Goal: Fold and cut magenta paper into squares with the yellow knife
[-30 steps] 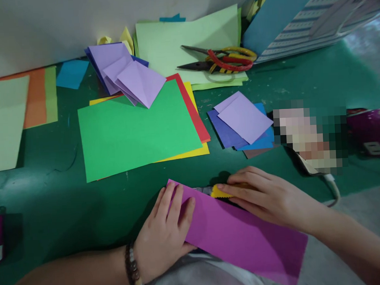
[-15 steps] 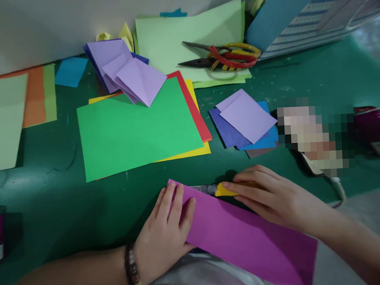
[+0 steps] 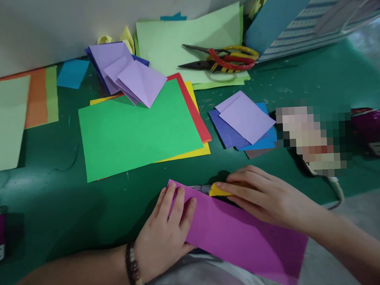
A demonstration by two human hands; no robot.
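A magenta sheet of paper, apparently folded, slants across the near edge of the green table. My left hand, with a beaded bracelet at the wrist, grips the paper's left end, fingertips on top and thumb at the lower edge. In my right hand is a yellow utility knife, held along the paper's upper edge. Its metal end points left and the tip goes out of sight behind or inside the paper. The rest of its handle is hidden under my fingers.
Green paper lies over red and yellow sheets ahead. Folded lilac papers rest on its far edge; lilac and blue squares lie right. Scissors-like tools sit on pale green sheets. A blurred-out object with a cable is at right.
My right hand and the utility knife have slid a little left along the paper's edge. The paper's right end has shifted left. My left hand has stayed nearly still.
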